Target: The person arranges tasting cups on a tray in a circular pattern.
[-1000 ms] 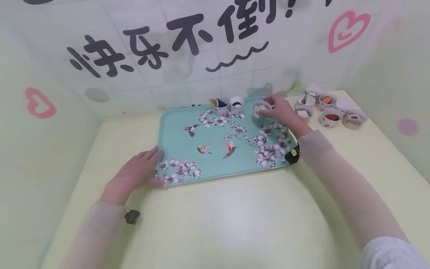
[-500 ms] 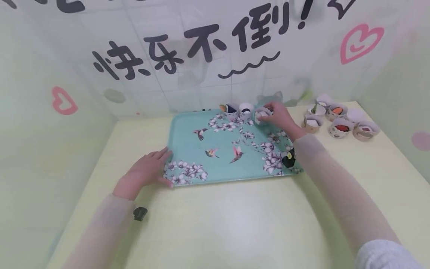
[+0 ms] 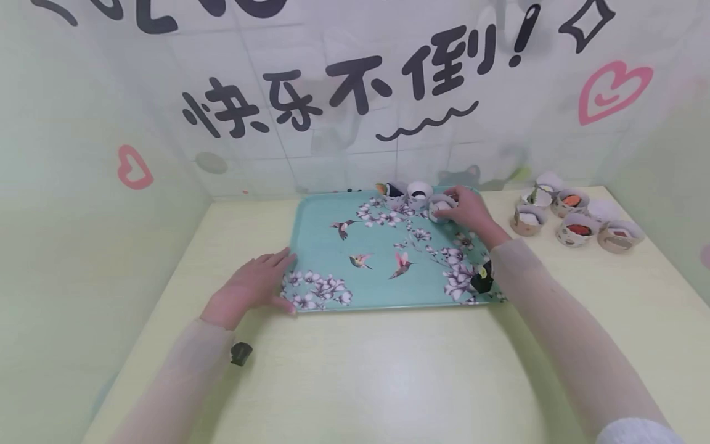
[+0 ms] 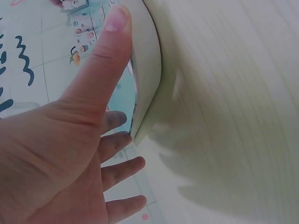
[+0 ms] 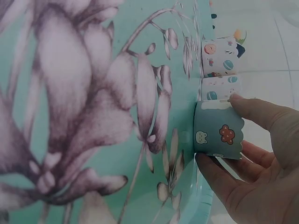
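Note:
A teal tray [image 3: 377,290] printed with flowers and birds lies on the table. My left hand [image 3: 249,287] rests at its front left corner; in the left wrist view the thumb [image 4: 100,65] lies along the tray's edge and the other fingers are spread. At the back right of the tray, my right hand [image 3: 471,213] grips a blue-grey paper baking cup [image 5: 217,130] between thumb and fingers, its base right at the tray surface. Beside it stand two more paper cups, a white one [image 3: 420,192] and one with a dark filling [image 3: 395,200].
On the table right of the tray stand several filled paper cups, among them one with red filling [image 3: 577,231], one with orange [image 3: 570,200] and one with white [image 3: 527,221]. A white wall [image 3: 344,160] with lettering rises behind the tray.
My right hand has brought the paper cup down and left, beside the two cups at the back of the tray. The left hand stays at the corner. The head view has tilted up.

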A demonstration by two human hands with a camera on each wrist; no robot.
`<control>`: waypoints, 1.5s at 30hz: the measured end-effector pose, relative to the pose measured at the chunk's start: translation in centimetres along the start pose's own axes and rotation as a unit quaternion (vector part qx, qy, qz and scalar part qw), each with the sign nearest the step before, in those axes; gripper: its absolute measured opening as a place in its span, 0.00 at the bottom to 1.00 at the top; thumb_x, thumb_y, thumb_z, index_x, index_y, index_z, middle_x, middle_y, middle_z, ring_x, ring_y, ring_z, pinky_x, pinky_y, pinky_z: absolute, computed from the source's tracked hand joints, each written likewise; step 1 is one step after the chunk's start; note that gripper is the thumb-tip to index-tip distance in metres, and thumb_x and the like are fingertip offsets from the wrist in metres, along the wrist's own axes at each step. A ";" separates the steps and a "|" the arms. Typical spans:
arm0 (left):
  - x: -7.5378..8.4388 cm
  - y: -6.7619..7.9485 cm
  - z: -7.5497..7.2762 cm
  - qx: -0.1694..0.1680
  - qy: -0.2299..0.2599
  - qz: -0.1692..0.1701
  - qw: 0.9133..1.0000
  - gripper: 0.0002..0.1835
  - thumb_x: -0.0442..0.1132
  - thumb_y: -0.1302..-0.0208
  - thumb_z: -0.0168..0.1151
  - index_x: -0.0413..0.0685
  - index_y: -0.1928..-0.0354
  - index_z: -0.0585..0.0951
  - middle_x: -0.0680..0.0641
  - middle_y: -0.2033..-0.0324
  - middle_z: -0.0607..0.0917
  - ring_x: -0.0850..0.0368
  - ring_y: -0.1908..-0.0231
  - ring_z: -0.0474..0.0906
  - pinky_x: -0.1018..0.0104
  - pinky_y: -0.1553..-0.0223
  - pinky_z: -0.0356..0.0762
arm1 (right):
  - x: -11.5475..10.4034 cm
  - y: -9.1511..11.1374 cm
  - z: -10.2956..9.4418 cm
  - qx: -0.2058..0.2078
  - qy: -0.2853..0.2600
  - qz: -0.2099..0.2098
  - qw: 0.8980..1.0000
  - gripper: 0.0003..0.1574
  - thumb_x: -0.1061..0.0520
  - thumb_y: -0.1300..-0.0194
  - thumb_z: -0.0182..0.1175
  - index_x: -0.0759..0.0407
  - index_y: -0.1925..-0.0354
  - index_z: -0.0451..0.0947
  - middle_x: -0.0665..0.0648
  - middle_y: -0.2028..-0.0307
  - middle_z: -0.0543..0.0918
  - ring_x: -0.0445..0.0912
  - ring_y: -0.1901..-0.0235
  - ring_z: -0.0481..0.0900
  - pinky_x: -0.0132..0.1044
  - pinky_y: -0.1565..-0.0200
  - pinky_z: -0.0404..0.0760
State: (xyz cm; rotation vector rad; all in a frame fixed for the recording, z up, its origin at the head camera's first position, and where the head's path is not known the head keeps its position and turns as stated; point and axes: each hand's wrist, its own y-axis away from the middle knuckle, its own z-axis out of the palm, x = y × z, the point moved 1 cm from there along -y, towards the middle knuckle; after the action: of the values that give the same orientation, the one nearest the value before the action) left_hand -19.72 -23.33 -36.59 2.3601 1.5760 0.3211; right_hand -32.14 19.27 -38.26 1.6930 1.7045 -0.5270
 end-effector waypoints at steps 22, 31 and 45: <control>0.2 0.0 -0.3 -0.004 0.001 -0.012 1.000 0.64 0.68 0.54 0.72 0.40 0.23 0.54 0.35 0.22 0.52 0.30 0.26 0.54 0.35 0.27 0.56 | -0.6 0.1 -0.3 -0.010 0.012 -0.006 1.000 0.48 0.48 0.34 0.65 0.68 0.27 0.57 0.72 0.30 0.65 0.64 0.33 0.66 0.59 0.32 0.70; 0.3 0.1 -0.3 -0.007 0.004 -0.011 1.000 0.64 0.67 0.54 0.72 0.39 0.23 0.54 0.34 0.23 0.52 0.29 0.26 0.54 0.34 0.27 0.57 | -0.5 0.5 -0.7 -0.025 -0.004 0.000 1.000 0.47 0.49 0.32 0.64 0.68 0.26 0.55 0.72 0.31 0.65 0.64 0.33 0.66 0.59 0.31 0.69; 0.3 0.1 -0.3 -0.009 0.003 -0.010 1.000 0.64 0.66 0.54 0.73 0.38 0.23 0.54 0.34 0.23 0.52 0.30 0.26 0.54 0.35 0.27 0.58 | 0.3 2.2 -2.3 -0.022 -0.017 -0.013 1.000 0.49 0.49 0.33 0.64 0.67 0.25 0.53 0.72 0.31 0.66 0.66 0.31 0.65 0.60 0.32 0.70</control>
State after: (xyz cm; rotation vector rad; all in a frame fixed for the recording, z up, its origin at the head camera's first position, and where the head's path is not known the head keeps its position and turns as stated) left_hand -19.59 -23.02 -36.27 2.3303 1.5902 0.3366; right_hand -30.39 21.26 -36.44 1.6244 1.7045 -0.5240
